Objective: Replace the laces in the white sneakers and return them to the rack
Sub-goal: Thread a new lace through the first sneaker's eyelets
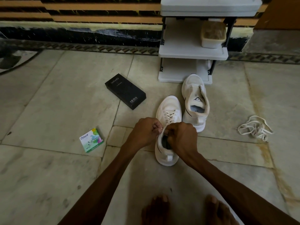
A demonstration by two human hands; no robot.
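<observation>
Head: sneaker (168, 109), vivo box (125, 93), Odonil packet (91, 140)

Between our left hand (144, 132) and right hand (181, 135) we see a white cloth sneaker (168, 105) with cream laces (169, 115) and a thin black line on its side. Just past our right hand is a second white cloth sneaker (191, 88) with a black mark on its tongue. Far to the right of our hands lies a loose cream lace (257, 131). Past our left hand sits a black card box (125, 93) with white letters. Left of that hand is a small green and white card box (91, 140) with some pink.
</observation>
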